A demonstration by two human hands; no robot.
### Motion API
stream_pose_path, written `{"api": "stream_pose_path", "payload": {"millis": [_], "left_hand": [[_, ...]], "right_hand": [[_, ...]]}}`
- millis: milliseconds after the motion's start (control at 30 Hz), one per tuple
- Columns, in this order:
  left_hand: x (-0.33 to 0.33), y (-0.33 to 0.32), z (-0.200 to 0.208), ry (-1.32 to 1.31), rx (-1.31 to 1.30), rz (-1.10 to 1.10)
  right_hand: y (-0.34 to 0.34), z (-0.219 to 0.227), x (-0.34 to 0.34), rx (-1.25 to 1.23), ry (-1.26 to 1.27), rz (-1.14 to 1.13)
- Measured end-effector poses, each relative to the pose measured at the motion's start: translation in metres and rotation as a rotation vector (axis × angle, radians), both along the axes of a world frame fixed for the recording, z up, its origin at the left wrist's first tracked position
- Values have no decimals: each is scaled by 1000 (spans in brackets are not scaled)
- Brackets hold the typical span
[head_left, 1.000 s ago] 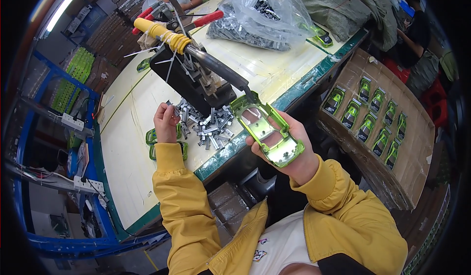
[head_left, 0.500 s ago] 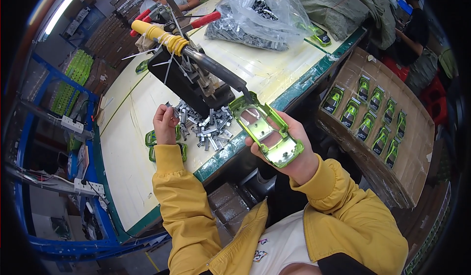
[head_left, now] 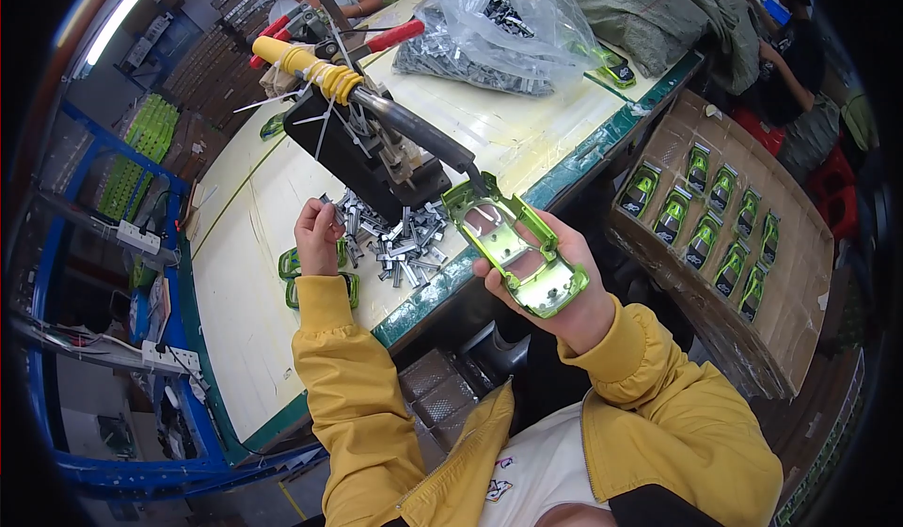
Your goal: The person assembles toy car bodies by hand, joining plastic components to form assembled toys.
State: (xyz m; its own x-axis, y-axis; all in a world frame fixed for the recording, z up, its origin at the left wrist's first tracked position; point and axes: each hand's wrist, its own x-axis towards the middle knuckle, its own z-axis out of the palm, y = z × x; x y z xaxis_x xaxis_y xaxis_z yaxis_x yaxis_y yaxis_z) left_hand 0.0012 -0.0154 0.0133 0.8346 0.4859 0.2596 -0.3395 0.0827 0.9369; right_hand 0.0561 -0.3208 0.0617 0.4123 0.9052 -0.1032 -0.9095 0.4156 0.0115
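My right hand (head_left: pixel 576 287) grips a shiny green toy car body shell (head_left: pixel 511 245), its hollow underside turned up toward me and its window openings showing through. The shell is just in front of the press lever's lower end. Beside a heap of small silvery-grey plastic parts (head_left: pixel 403 243) on the table, my left hand (head_left: pixel 318 235) pinches one small grey part (head_left: pixel 329 204) between thumb and fingertips. Above the heap stands a black hand press (head_left: pixel 343 156) with a long metal lever (head_left: pixel 414 130) wrapped in yellow at its end.
Two green car shells (head_left: pixel 292 292) lie left of the heap. A clear plastic bag (head_left: pixel 508 33) of grey parts is at the back of the table (head_left: pixel 254 339). To the right, a cardboard box (head_left: pixel 658 287) bears several green cars. Co-workers sit at the far side and far right.
The car shell in my right hand has shifted slightly and tilted a little. My left hand stays almost in place with the small grey part.
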Motion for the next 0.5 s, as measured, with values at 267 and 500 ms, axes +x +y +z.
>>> {"api": "stream_pose_path", "payload": {"millis": [267,500], "left_hand": [[0,0,0,2,-2,-1],[0,-1,1,9,2,-8]], "right_hand": [[0,8,-2,-52,-11,-23],[-1,0,2,-14,2,-35]]}}
